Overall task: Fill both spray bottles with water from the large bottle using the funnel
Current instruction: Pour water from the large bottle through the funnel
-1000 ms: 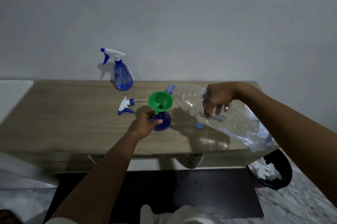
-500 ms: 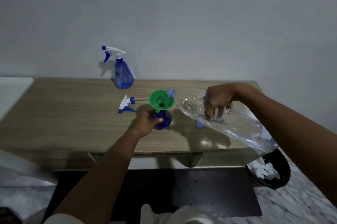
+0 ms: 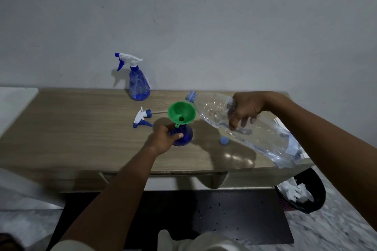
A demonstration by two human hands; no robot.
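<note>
A green funnel [image 3: 181, 115] sits in the neck of an open blue spray bottle [image 3: 184, 135] near the middle of the wooden table [image 3: 81, 128]. My left hand [image 3: 163, 138] grips that bottle's body. My right hand [image 3: 243, 110] holds a large clear water bottle [image 3: 255, 130], tilted with its open mouth raised just above the funnel's right rim. The bottle's blue cap [image 3: 224, 140] lies on the table below it. A detached spray head [image 3: 141, 118] lies left of the funnel. A second spray bottle [image 3: 138, 85], capped, stands at the back by the wall.
A black bin [image 3: 306, 195] holding white paper stands on the floor below the table's right end. A dark mat [image 3: 224, 216] lies on the floor in front. A white surface [image 3: 14, 103] adjoins the table on the left.
The large bottle's mouth dipped over the funnel half a second ago and has now lifted back above its right rim. My left hand stays on the spray bottle.
</note>
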